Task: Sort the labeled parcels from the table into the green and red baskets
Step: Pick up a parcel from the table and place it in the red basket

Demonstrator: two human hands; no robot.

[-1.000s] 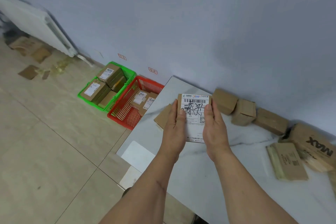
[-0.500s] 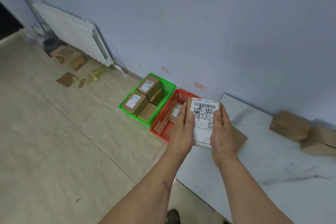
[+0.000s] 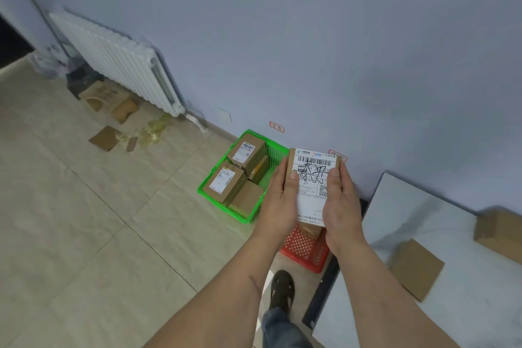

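Head view: both hands hold one parcel [image 3: 312, 178] in the air above the red basket [image 3: 303, 248], which sits on the floor tight against the table's [image 3: 418, 215] left edge. The green basket [image 3: 240, 215] touches the red one's far side, by the wall, and holds four boxes. Bare tiled floor spreads to the left. The left hand [image 3: 278, 203] and right hand [image 3: 340, 206] clasp the parcel's sides, thumbs on top. It is brown card under a white barcode label with black handwriting.
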